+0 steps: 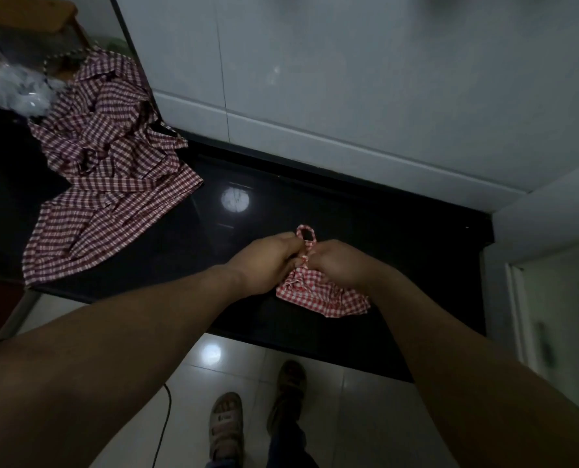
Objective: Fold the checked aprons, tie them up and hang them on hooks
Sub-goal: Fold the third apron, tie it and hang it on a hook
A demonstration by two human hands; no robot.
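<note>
Checked apron (325,297), red and white, folded down to a small crumpled bundle. It lies on the black glossy counter (399,231), close to the front edge, right of centre. The near side of the bundle fans out flat on the surface. The far end is gathered into a tight neck between the two hands.

Left hand (267,261): fingers curled, pinching the gathered cloth at the neck from the left. Right hand (338,268): fingers curled likewise, gripping the same neck from the right, knuckles up, wrist over the bundle's right part. The hands nearly meet, with only a narrow strip of checked cloth showing between them. The fingertips are hidden, so I cannot tell which strand each hand has.

Loop (306,235) of the same checked fabric stands up just beyond the hands, small and rounded, with dark counter showing through it.

Heap of aprons (112,157), in a darker maroon-and-white check, unfolded and rumpled, on the counter's far left, well apart from the bundle. Its near edge reaches the counter's front edge.

Round lamp reflection (235,200) on the counter between heap and hands. White tiled wall (348,79) behind the counter. Clear plastic (14,89) bunched at far left behind the heap, blurred.

Below: pale tiled floor (365,417), the person's feet in sandals (225,423), and a dark cable (167,410) on the tiles left of the feet. Light is dim throughout.
</note>
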